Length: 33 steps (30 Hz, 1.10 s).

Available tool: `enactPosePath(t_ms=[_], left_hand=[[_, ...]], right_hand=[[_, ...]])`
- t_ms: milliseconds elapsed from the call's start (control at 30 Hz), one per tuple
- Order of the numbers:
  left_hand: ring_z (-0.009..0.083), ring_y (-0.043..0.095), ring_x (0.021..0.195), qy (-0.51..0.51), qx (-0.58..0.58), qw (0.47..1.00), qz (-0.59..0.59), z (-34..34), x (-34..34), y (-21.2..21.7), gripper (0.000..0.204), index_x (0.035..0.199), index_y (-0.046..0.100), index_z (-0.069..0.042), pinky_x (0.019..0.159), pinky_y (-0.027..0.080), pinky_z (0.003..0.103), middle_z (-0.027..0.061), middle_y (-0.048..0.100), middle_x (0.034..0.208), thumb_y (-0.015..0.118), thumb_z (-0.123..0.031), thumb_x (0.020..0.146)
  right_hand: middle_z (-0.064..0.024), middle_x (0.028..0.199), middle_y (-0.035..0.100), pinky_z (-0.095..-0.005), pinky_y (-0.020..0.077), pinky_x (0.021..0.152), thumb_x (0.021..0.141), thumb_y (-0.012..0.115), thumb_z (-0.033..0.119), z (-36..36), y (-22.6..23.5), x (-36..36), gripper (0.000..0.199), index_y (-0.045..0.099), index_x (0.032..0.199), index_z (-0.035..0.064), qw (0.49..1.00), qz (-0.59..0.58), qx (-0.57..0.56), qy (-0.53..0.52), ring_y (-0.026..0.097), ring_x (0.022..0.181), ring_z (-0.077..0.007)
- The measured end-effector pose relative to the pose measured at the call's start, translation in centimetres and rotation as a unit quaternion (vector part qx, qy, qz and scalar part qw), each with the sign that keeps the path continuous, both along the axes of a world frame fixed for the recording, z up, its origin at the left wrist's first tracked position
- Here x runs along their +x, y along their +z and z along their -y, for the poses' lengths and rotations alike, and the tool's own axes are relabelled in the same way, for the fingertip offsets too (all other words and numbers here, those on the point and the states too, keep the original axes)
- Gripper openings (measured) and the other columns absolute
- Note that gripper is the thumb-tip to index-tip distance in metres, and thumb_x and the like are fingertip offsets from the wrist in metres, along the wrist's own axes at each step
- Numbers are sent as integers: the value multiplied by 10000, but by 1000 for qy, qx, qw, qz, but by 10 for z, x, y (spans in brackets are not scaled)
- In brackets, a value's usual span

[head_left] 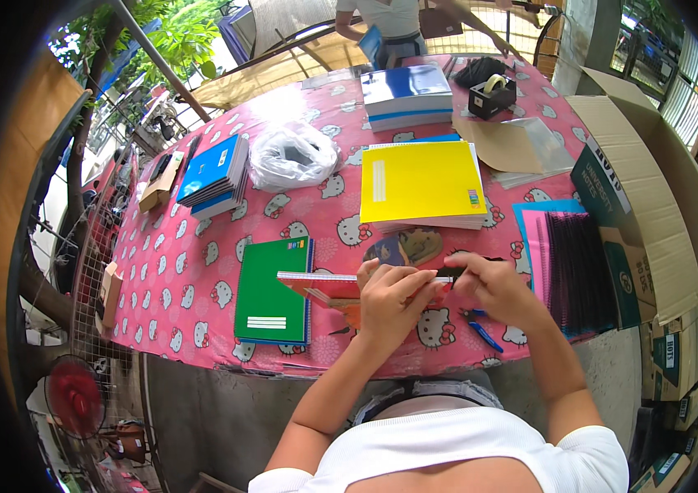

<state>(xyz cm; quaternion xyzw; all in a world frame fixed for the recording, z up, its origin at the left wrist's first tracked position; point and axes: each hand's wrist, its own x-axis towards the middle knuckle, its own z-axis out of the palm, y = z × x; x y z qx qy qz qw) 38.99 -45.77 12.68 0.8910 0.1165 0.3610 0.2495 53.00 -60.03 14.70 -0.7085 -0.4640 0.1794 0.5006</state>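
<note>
My left hand [397, 297] grips a thin red notebook [316, 286], held with its long white page edge up, slightly above the table. At the notebook's right end, my right hand [489, 283] is closed, fingers pinched on what looks like a black spiral binding coil [451, 271]. The fingers cover most of that coil. Blue-handled pliers [481, 331] lie just below my right hand. Left of the red notebook is a stack topped by a green notebook [271, 287]. Beyond my hands sits a dark patterned pouch-like item [405, 246], partly covered.
A stack of yellow notebooks [423, 182], blue notebooks [211, 168], a white plastic bag [293, 156] and a tape dispenser [493, 97] stand farther back. At right are black coils [577, 271] beside an open cardboard box [641, 185]. Another person [386, 25] stands across the table.
</note>
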Motion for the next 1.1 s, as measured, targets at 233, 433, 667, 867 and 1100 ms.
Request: enactPosePath(t_ms=[233, 433, 667, 867, 1100], left_hand=[[155, 608, 809, 39, 43, 998, -18, 0, -10, 3, 173, 872, 718, -164, 982, 282, 445, -21, 676, 816, 755, -250, 727], [145, 622, 788, 28, 29, 999, -22, -1, -10, 0, 178, 868, 730, -156, 989, 274, 421, -27, 695, 825, 769, -201, 700], [140, 622, 792, 31, 39, 998, -26, 1, -13, 0, 176, 904, 726, -169, 1005, 269, 447, -28, 695, 835, 734, -196, 731], [124, 623, 805, 36, 34, 998, -33, 0, -17, -2, 175, 910, 725, -179, 999, 272, 442, -40, 700, 849, 745, -225, 743], [132, 634, 881, -26, 6, 1000, -7, 6, -35, -4, 221, 937, 713, -168, 973, 305, 422, -28, 710, 927, 764, -219, 728]], right_hand=[[-86, 767, 561, -389, 489, 567, 804, 678, 131, -5, 4, -15, 100, 618, 862, 75, 960, 269, 68, -25, 611, 706, -286], [-95, 800, 565, -393, 485, 594, 796, 687, 140, -10, 19, -21, 160, 607, 910, 62, 977, 213, 16, -21, 607, 707, -308], [-79, 749, 565, -389, 494, 564, 799, 682, 159, -16, 7, -20, 111, 624, 838, 72, 951, 302, 65, -13, 608, 680, -271], [-99, 748, 576, -389, 500, 606, 800, 677, 164, -21, 18, -31, 118, 614, 804, 65, 953, 301, 38, -22, 600, 672, -301], [-154, 878, 643, -421, 513, 729, 796, 674, 205, -63, -13, 58, 239, 612, 960, 43, 940, 284, -114, 150, 638, 857, -357]])
